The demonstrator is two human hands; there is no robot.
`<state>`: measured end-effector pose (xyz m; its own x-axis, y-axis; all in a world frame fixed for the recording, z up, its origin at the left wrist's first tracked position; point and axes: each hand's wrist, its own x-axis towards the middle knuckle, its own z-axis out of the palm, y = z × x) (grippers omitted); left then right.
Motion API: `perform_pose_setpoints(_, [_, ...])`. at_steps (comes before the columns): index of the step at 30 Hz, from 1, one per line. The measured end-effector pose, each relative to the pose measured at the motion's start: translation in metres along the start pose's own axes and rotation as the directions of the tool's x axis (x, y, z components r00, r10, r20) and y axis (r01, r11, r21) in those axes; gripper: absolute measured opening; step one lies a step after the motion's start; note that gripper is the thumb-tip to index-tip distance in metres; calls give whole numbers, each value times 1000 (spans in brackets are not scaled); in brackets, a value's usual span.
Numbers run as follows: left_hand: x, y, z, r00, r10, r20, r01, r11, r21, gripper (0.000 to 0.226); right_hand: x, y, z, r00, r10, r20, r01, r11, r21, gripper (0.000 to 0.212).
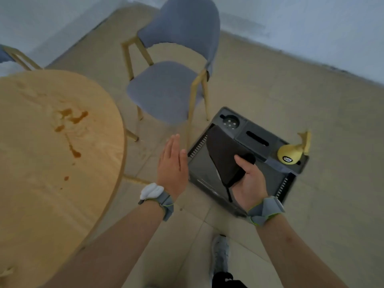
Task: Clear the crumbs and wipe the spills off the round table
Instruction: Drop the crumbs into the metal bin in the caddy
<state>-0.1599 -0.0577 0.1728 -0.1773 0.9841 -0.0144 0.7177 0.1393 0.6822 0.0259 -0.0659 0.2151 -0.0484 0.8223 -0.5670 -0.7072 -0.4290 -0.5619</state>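
The round wooden table (pixel 41 204) fills the left side of the head view, with brown spills (pixel 71 118) and smaller drops on its top. My right hand (pixel 248 183) is shut on a dark brown cloth (pixel 223 154), holding it above a grey caddy on the floor. To the left of it my left hand (pixel 171 165) is flat with fingers together and holds nothing. It hovers over the floor just right of the table's edge. Both wrists wear grey bands.
A grey plastic caddy (pixel 257 134) sits on the tiled floor at right, with a yellow spray bottle (pixel 291 153) in its corner. A blue-grey chair (pixel 166 90) with wooden legs stands beside the table. Another chair's frame (pixel 16 57) shows at far left. My shoe (pixel 220 254) is below.
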Motion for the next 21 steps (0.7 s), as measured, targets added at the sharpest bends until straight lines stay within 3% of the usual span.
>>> perform_pose_setpoints(7, [32,23,112,989,-112,99,113,994,-2,53,39,-53,-94,991,-15,-136,26,996,85,33])
perform_pose_setpoints(12, [51,20,167,941,-206,269,193,978,74,55,59,-72,-144,977,-55,-206,85,986,141,30])
perform_pose_setpoints(21, [59,17,225,872,-260,414,144,946,290,41,87,-52,-181,957,28,-290,13,991,137,30])
